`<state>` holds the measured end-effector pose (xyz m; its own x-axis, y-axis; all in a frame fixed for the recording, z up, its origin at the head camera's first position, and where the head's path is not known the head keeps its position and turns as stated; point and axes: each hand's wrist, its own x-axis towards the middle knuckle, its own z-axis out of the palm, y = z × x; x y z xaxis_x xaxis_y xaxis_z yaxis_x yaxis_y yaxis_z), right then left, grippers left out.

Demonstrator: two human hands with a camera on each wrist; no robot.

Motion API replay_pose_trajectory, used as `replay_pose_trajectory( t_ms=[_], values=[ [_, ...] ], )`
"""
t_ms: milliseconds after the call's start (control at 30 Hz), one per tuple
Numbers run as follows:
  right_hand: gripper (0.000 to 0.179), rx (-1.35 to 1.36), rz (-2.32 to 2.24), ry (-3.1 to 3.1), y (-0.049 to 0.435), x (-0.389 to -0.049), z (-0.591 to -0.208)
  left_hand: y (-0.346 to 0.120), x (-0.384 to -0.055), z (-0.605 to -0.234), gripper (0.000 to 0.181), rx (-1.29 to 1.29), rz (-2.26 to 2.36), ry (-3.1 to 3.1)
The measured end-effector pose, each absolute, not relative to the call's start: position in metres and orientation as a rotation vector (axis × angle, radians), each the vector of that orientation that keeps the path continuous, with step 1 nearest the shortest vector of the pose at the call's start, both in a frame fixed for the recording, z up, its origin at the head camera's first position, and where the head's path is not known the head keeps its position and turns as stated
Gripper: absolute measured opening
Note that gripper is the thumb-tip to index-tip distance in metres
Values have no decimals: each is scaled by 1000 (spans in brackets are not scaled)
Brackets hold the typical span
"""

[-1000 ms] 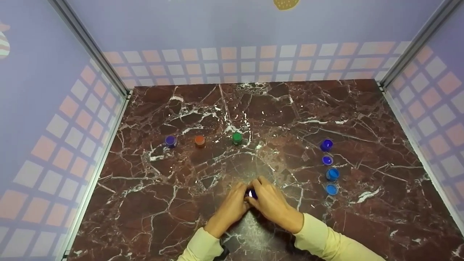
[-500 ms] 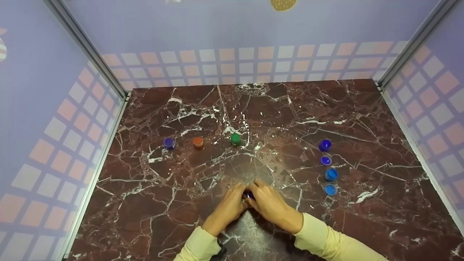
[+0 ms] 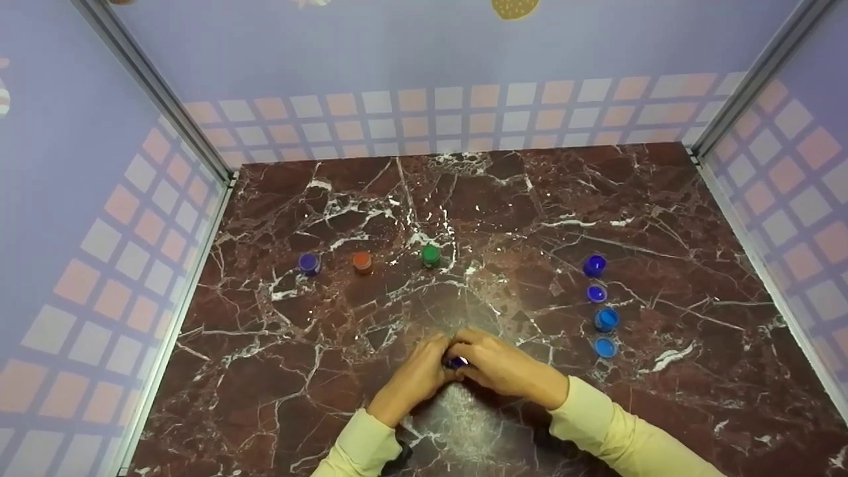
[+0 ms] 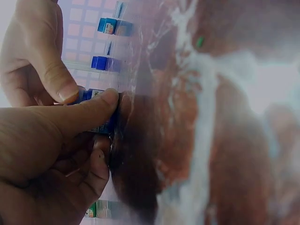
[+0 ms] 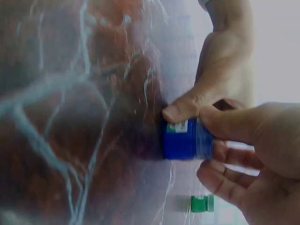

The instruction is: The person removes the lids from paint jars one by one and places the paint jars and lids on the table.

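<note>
Both hands meet around a small blue paint jar [image 5: 180, 143] at the front middle of the marble-patterned table. My left hand [image 3: 419, 372] grips the jar's labelled lower body, thumb along its side. With thumb and fingers, my right hand [image 3: 498, 366] holds the clear-edged lid [image 5: 204, 142] at the top. The lid sits on the jar, which stands upright close to the tabletop. In the head view the fingers hide most of it.
Purple [image 3: 309, 264], orange [image 3: 362, 262] and green [image 3: 430, 256] lidded jars stand in a row behind the hands. To the right, an open dark blue jar [image 3: 595, 266], its lid [image 3: 596, 293], an open lighter blue jar [image 3: 606, 320] and its lid [image 3: 605, 348] form a column. Patterned walls [image 3: 424, 53] surround the table.
The right hand has turned on the lid, and its wrist and forearm have swung a little to the right. The left hand stays around the jar; the other jars stay put.
</note>
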<state>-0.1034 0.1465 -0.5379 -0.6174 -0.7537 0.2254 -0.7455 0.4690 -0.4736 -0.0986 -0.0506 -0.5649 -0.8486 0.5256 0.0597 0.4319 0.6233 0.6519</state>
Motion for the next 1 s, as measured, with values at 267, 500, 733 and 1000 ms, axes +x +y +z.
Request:
replay_pose_trajectory(
  t_ms=[267,500,733,1000],
  values=[
    [23,-1517,-797,2636,150,-106,-538,-51,-103,-567,33,798,1041,2683],
    [29,-1736,-807,2639,154,-110,-545,-50,-107,-568,31,809,1050,2694],
    [31,-1459,-1064,2562,158,-109,-536,-50,-108,-567,35,810,1032,2681],
    [18,-813,-1194,2940,147,-100,-536,-51,-104,-567,36,769,1050,2684]
  ],
)
